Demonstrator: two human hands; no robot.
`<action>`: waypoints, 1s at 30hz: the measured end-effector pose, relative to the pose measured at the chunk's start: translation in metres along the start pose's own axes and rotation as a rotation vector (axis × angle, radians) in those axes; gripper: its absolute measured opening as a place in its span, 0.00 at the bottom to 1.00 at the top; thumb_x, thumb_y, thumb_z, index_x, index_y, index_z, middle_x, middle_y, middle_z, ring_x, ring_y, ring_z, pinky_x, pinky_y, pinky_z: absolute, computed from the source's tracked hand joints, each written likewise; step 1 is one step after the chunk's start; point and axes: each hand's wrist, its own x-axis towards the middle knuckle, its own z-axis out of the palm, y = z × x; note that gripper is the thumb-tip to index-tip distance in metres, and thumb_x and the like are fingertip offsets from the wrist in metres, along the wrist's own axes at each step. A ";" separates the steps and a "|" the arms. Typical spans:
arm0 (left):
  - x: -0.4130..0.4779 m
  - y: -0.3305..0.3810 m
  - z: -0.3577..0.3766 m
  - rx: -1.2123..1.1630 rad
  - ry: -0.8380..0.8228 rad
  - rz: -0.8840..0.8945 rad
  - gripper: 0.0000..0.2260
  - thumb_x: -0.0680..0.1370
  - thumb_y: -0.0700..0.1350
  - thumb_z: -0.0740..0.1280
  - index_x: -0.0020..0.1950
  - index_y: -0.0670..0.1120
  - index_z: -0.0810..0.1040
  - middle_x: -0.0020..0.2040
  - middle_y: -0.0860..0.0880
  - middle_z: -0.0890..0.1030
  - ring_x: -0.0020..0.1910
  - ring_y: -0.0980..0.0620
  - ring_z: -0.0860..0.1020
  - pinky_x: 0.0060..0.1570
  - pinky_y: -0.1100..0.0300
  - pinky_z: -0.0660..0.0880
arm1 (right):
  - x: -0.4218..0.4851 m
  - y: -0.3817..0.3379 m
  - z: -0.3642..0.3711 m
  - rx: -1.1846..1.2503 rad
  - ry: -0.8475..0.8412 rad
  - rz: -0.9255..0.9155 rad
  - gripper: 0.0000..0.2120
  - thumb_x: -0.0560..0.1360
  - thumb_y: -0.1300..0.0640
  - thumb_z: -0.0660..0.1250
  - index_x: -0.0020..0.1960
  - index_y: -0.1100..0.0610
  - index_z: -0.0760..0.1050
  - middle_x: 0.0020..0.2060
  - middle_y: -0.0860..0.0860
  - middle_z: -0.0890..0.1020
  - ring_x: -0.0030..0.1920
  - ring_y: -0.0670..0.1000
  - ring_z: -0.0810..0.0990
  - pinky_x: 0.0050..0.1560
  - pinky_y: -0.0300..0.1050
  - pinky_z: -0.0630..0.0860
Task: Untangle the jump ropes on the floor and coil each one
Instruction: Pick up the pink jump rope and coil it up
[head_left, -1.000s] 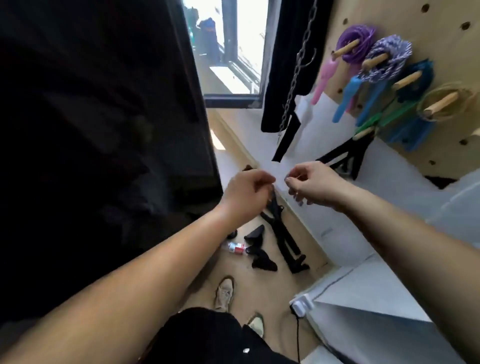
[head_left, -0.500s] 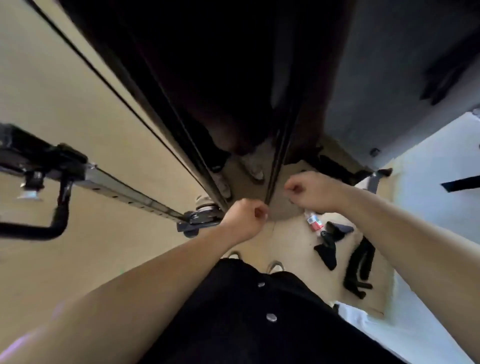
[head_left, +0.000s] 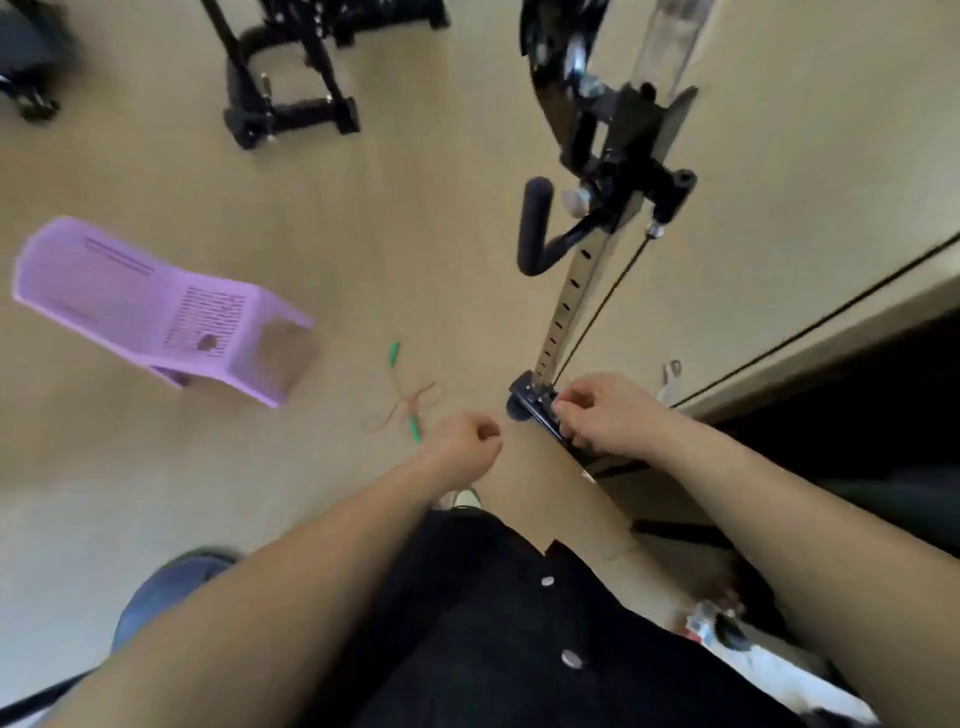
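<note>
The pale tan floor (head_left: 363, 234) carries a purple basket (head_left: 156, 306) tipped on its side, its open mouth turned away from the jump rope (head_left: 408, 402). The rope lies just right of the basket, a loose tangle of thin reddish cord with two green handles. Beyond the basket stands a black metal frame (head_left: 291, 104), and well to the right of the basket, past the rope, the black foot of a slotted metal post (head_left: 566, 306).

On my feed the left hand (head_left: 464, 441) and right hand (head_left: 602, 413) are bare, as are the forearms (head_left: 311, 577) to the near edge. The torso wears a black garment (head_left: 457, 639) with two round silvery buttons (head_left: 571, 659). A pale shoe (head_left: 466, 498) shows just beyond it.
</note>
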 end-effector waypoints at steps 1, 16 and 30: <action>0.003 -0.012 -0.017 -0.028 0.037 -0.021 0.07 0.78 0.44 0.67 0.52 0.47 0.84 0.49 0.48 0.85 0.52 0.46 0.84 0.57 0.54 0.79 | 0.016 -0.020 0.005 -0.053 -0.026 -0.031 0.10 0.81 0.51 0.63 0.49 0.52 0.82 0.41 0.50 0.86 0.44 0.52 0.86 0.52 0.55 0.83; 0.077 -0.083 -0.217 -0.266 0.353 -0.212 0.08 0.78 0.41 0.67 0.52 0.44 0.85 0.47 0.45 0.86 0.48 0.45 0.85 0.54 0.49 0.81 | 0.216 -0.255 0.064 -0.237 -0.123 -0.284 0.08 0.78 0.56 0.62 0.43 0.54 0.78 0.42 0.53 0.83 0.45 0.56 0.79 0.45 0.46 0.75; 0.237 -0.097 -0.413 -0.060 0.267 -0.103 0.12 0.83 0.45 0.64 0.65 0.48 0.80 0.59 0.50 0.82 0.57 0.51 0.80 0.53 0.63 0.71 | 0.387 -0.320 0.039 0.121 -0.094 0.091 0.07 0.80 0.59 0.60 0.49 0.57 0.76 0.39 0.55 0.81 0.37 0.54 0.78 0.37 0.46 0.72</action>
